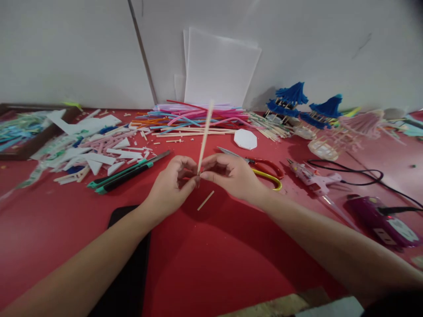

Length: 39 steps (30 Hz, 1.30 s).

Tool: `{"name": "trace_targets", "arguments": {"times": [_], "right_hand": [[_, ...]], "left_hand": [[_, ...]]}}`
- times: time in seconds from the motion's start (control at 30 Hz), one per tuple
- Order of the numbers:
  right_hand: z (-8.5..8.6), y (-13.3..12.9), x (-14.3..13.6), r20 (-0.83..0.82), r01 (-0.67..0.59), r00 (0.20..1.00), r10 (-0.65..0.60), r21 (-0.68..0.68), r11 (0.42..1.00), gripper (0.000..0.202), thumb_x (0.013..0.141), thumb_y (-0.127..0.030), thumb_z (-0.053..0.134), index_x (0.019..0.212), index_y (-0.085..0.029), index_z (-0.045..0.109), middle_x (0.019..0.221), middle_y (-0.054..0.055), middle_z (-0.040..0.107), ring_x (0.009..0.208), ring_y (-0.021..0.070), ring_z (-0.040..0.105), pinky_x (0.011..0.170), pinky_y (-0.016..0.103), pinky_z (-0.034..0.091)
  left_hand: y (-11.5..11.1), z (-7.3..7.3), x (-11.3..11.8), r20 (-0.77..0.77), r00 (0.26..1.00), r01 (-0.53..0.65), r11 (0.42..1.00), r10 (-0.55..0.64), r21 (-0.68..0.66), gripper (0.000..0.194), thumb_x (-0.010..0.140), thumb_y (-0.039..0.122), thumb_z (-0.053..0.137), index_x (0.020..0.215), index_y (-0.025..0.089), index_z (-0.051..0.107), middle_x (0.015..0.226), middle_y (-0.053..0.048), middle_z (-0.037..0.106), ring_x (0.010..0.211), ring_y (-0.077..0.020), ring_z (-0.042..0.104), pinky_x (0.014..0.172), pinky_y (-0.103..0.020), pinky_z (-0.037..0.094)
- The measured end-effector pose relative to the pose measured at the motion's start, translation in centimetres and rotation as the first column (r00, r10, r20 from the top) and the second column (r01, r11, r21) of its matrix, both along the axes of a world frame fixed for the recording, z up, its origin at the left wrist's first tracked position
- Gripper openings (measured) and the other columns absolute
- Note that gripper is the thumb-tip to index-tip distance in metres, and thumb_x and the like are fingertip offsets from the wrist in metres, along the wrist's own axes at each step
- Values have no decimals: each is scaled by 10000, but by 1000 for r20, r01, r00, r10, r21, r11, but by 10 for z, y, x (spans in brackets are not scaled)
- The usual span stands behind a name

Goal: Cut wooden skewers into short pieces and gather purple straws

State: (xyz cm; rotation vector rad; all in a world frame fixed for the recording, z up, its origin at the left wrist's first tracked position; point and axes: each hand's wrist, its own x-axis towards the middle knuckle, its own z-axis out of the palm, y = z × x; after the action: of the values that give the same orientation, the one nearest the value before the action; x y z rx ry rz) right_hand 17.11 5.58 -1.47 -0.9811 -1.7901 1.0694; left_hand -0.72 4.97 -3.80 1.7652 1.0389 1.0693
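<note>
Red tabletop [211, 268], cluttered along its far side. Far left: brown-rimmed tray [20, 156] of coloured bits, then a heap of white and pink scraps [92, 125], with green-and-black cutters [128, 173] lying on its near side. Dark flat slab [132, 273] nearer, partly under the left forearm.

Left hand [173, 182]: fingers narrowed to a pinch at the low end of a pale stick [205, 136]. Stick is up off the tabletop, centre, near upright, top tilted slightly right. Behind it, coloured strips [205, 115] and white sheets [221, 66] against the wall. Short stick piece [205, 200] lies just below the hands. Right hand [228, 176]: also pinching the same low end, thumb tip against it; exact contact too small to tell.

Handling, my call: grip low with both hands, light even pressure; thin wood would likely snap if bent sideways. Brace fingertips together so the long free end doesn't sway.

Right: white octagon [245, 139], scissors [269, 162] just beyond the right hand, blue-roofed models [291, 94] far, pink glue gun [312, 178], purple power block [380, 220] with red light lit. Treat nozzle as hot; mind the right forearm.
</note>
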Motion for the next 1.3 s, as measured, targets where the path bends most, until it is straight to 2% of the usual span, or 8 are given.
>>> {"name": "trace_targets", "arguments": {"times": [0.1, 0.2, 0.3, 0.47, 0.67, 0.8, 1.07, 1.3], "right_hand": [[-4, -1, 4, 71, 22, 997, -26, 56, 998, 88, 746, -202, 647, 821, -165, 622, 787, 13, 666, 723, 118, 618, 677, 254, 494], [-6, -2, 7, 172, 12, 985, -30, 105, 994, 32, 749, -171, 639, 777, -166, 625, 751, 1, 652, 680, 106, 602, 649, 240, 484], [-8, -3, 8, 325, -30, 945, -19, 146, 989, 65, 760, -126, 626, 773, -181, 657, 780, 5, 673, 716, 111, 598, 695, 250, 471], [-16, 0, 5, 479, -125, 877, -28, 283, 951, 56, 765, -184, 660, 792, -204, 704, 798, 19, 681, 763, 136, 572, 758, 283, 435], [-26, 4, 5, 468, -137, 883, -50, 357, 924, 73, 774, -228, 658, 808, -199, 715, 766, 28, 661, 723, 132, 547, 700, 268, 421], [-28, 5, 5, 456, -168, 889, -36, 400, 901, 71, 785, -196, 643, 789, -176, 711, 751, 30, 672, 703, 128, 550, 709, 275, 417], [-26, 4, 2, 540, -211, 840, -45, 402, 891, 97, 798, -200, 616, 802, -164, 705, 769, 45, 661, 723, 142, 535, 717, 288, 406], [-28, 5, 0, 509, -221, 861, -16, 401, 889, 93, 772, -160, 614, 690, -169, 658, 707, 20, 630, 680, 129, 515, 699, 274, 406]], "left_hand": [[0, 4, 3, 9, 1000, -7, 1000, 7, 17, 118, 824, 199, 513, 932, 201, 464, 885, -17, 556, 793, -136, 609, 717, -278, 505], [-1, 9, 4, -135, 991, -7, 999, 14, 53, 99, 836, 192, 481, 929, 187, 514, 941, -42, 582, 867, -153, 596, 778, -300, 493], [-2, 11, 3, -246, 969, -23, 999, 33, 45, 107, 834, 191, 466, 902, 180, 548, 943, -51, 604, 880, -169, 597, 783, -311, 496], [-3, 12, 4, -270, 962, -34, 999, 43, 38, 112, 821, 162, 454, 876, 181, 549, 919, -44, 617, 868, -167, 602, 788, -308, 496], [-6, 14, 6, -311, 950, 3, 998, 15, 56, 106, 815, 147, 468, 846, 180, 564, 906, -39, 611, 853, -154, 599, 737, -263, 504], [-7, 14, 6, -302, 953, 13, 999, 3, 51, 133, 813, 171, 495, 929, 190, 557, 937, -39, 611, 865, -156, 602, 648, -229, 512], [-7, 17, 3, -333, 942, -18, 999, 33, 49, 122, 798, 187, 523, 900, 191, 589, 917, -43, 655, 842, -165, 634, 729, -272, 526], [-10, 14, 2, -228, 972, -76, 992, 51, -105, 146, 774, 297, 580, 843, 174, 616, 854, -46, 682, 786, -174, 643, 701, -283, 532]]}}
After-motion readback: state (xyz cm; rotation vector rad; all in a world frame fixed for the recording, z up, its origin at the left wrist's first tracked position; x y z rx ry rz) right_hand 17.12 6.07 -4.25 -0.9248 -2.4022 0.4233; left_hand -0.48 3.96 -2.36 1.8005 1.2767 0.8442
